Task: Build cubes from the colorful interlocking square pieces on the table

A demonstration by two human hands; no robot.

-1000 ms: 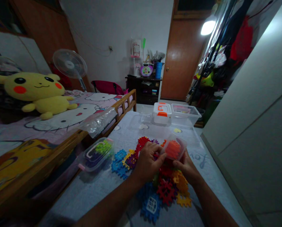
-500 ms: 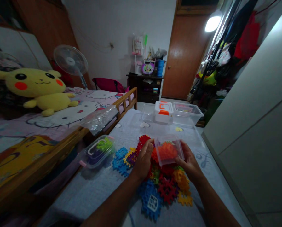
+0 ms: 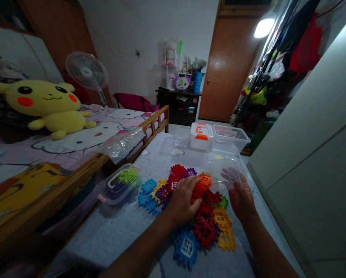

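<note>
On the pale cloth-covered surface (image 3: 126, 239) lies a heap of colourful interlocking plastic tiles (image 3: 207, 226). At its far edge the right hand (image 3: 242, 199) grips a tilted clear plastic box (image 3: 223, 172); the left hand (image 3: 184, 197) rests spread, palm down, on the tiles.

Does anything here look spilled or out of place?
Yes. Coloured tiles lie in a loose heap on the table, with the left hand resting on them. The right hand holds a clear tub beside the heap, tilted and seemingly empty. A crumpled bag hangs over the bed rail.
</note>
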